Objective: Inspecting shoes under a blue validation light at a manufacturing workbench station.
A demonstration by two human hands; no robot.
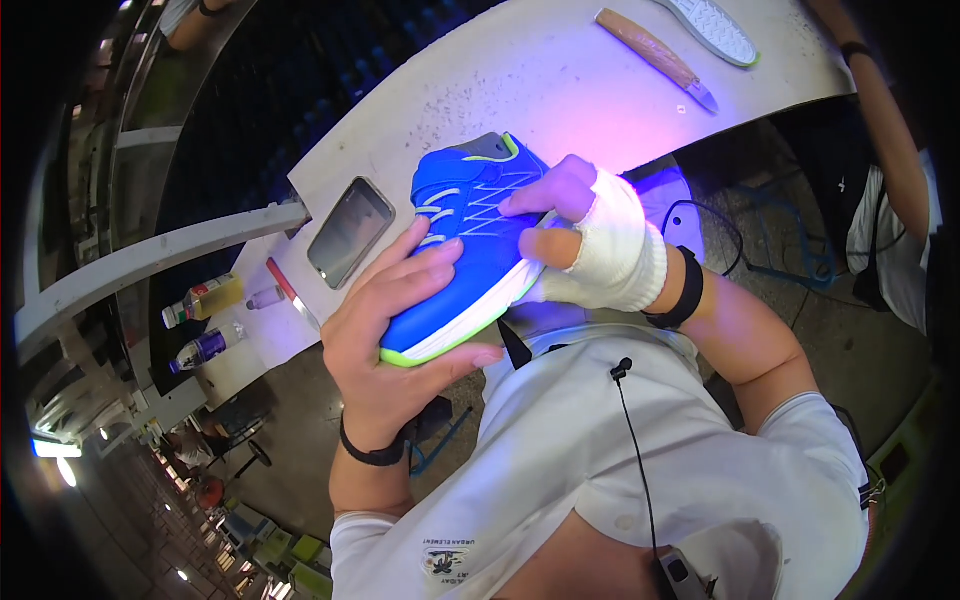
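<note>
Purple light falls across a pale, speckled desk (pixel 500 70), with dim machinery and a tiled floor around it. At its near edge, a person in a white shirt holds a blue shoe (pixel 440 280), tilted, its toe pointing back toward the wearer and its opening toward the far side. White zigzag lines cross the upper, and bright green trims the white sole.

The bare left hand (pixel 375 310) is wrapped around the toe end, fingers over the upper and thumb along the sole. The right hand (pixel 605 235), in a white glove that leaves the fingertips bare, has its index finger on the zigzag lines and its thumb by the sole's side; whether it grips or only presses cannot be told.

Left of the shoe lies a dark phone (pixel 350 232). Toward the desk's left end are a red-handled tool (pixel 290 290), a bottle of yellow liquid (pixel 212 298) and a clear bottle with a purple label (pixel 210 347). Near the right end lie a wooden-handled knife (pixel 655 58) and, at the far edge, a loose white sole (pixel 712 30). Another person's arm (pixel 890 130) shows beyond that end.
</note>
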